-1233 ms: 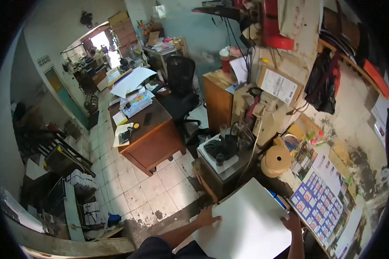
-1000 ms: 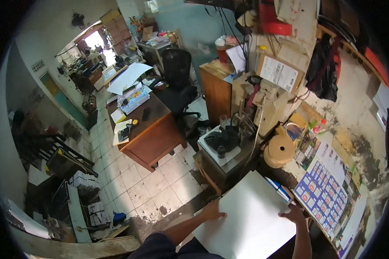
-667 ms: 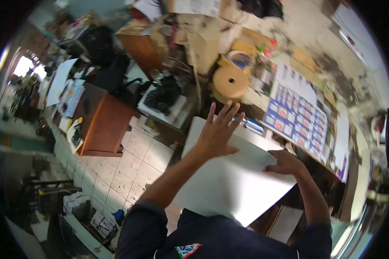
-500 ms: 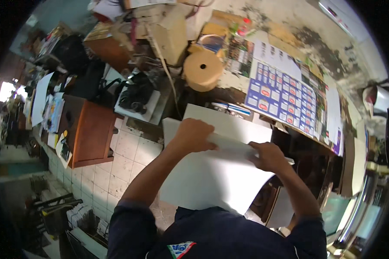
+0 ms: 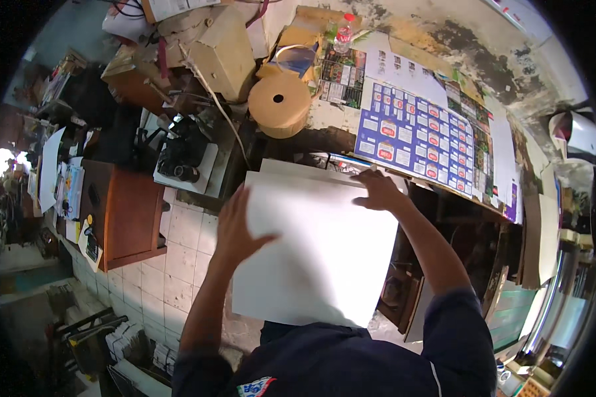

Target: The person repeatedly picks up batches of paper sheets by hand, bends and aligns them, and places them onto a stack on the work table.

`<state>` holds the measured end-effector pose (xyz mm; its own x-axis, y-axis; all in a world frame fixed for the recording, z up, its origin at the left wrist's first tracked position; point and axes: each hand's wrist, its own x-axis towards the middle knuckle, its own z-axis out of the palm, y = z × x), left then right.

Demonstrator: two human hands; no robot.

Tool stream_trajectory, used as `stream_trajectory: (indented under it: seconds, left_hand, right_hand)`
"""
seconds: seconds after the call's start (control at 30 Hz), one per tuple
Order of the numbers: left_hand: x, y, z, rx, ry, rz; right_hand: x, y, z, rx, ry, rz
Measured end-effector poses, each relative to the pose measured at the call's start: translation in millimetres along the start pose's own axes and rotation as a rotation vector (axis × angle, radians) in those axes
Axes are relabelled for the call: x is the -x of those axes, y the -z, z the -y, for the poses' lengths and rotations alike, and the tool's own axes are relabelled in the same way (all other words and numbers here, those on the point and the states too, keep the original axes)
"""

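Blank, offset white sheets (image 5: 318,264) are being flanked by the left hand (image 5: 235,228), fingers splayed, and right hand (image 5: 381,192), grasp indeterminable.

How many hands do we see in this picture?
2. The left hand is at the left edge of the white sheet, the right hand near its upper right corner.

The white sheet (image 5: 311,255) is now lying flatter; the left hand (image 5: 234,228) is spreading at the stack's left edge, the right hand (image 5: 381,191) loosening over its far right corner.
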<state>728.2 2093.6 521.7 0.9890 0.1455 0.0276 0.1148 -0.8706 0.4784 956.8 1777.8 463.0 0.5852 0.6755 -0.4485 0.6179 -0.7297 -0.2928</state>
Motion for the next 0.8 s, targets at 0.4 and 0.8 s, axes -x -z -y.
stream_trajectory:
  seconds: [0.4, 0.8]
  left_hand:
    - [267.8, -77.7, 55.7, -0.117, 0.255, 0.228]
    - [235.2, -100.6, 38.6, 0.088, 0.363, 0.172]
  right_hand:
    - [50.3, -17.7, -66.1, 0.487, 0.088, 0.167]
    - [36.5, -50.2, -140.3, 0.072, 0.108, -0.080]
